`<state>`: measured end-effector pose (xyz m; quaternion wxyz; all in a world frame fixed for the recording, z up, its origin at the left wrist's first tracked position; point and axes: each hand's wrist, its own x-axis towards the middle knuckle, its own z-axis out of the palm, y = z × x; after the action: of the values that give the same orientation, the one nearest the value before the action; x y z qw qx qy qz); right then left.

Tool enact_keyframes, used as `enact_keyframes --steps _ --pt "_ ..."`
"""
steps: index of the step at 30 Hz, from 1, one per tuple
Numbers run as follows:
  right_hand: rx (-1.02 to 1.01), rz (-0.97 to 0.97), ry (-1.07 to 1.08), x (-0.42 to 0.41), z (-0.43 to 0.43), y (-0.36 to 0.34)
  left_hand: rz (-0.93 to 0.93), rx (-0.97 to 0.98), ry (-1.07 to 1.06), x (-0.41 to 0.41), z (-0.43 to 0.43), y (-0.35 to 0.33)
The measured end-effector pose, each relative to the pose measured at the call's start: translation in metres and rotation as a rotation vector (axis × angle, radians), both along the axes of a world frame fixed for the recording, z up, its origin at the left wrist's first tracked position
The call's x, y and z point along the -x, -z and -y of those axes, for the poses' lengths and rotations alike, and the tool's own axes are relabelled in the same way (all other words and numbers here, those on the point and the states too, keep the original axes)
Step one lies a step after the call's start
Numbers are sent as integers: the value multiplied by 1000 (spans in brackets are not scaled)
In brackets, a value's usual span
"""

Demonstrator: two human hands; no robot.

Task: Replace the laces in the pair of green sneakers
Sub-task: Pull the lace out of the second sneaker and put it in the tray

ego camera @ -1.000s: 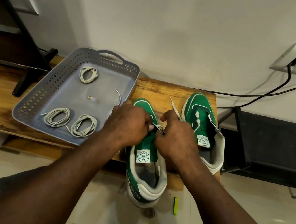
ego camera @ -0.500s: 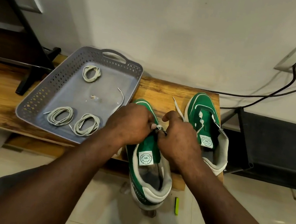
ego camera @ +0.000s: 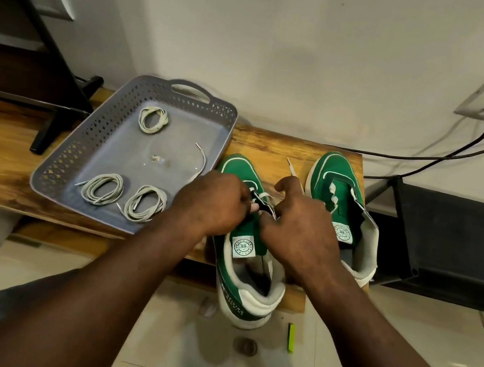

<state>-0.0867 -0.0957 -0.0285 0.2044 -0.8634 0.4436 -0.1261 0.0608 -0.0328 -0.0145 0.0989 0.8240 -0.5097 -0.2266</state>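
Grip (ego camera: 257, 206) on flat white lace (ego camera: 291, 168)

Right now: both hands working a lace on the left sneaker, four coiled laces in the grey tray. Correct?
Not quite. The head view shows three coiled laces in the grey tray, not four. Both the left hand and right hand are on the left sneaker.

One head-worn wide-angle view, looking forward and down, close over the wooden bench (ego camera: 271, 147)
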Motion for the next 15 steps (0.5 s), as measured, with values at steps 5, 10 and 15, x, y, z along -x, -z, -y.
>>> enact_keyframes --steps 5,10,15 --pt "64 -86 -5 -3 -5 4 -33 160 -54 3 6 1" --pt "63 -93 41 -7 -8 9 -499 281 31 -7 0 -20" --pt "53 -75 75 -7 -3 14 -1085 390 51 -23 -13 -47"
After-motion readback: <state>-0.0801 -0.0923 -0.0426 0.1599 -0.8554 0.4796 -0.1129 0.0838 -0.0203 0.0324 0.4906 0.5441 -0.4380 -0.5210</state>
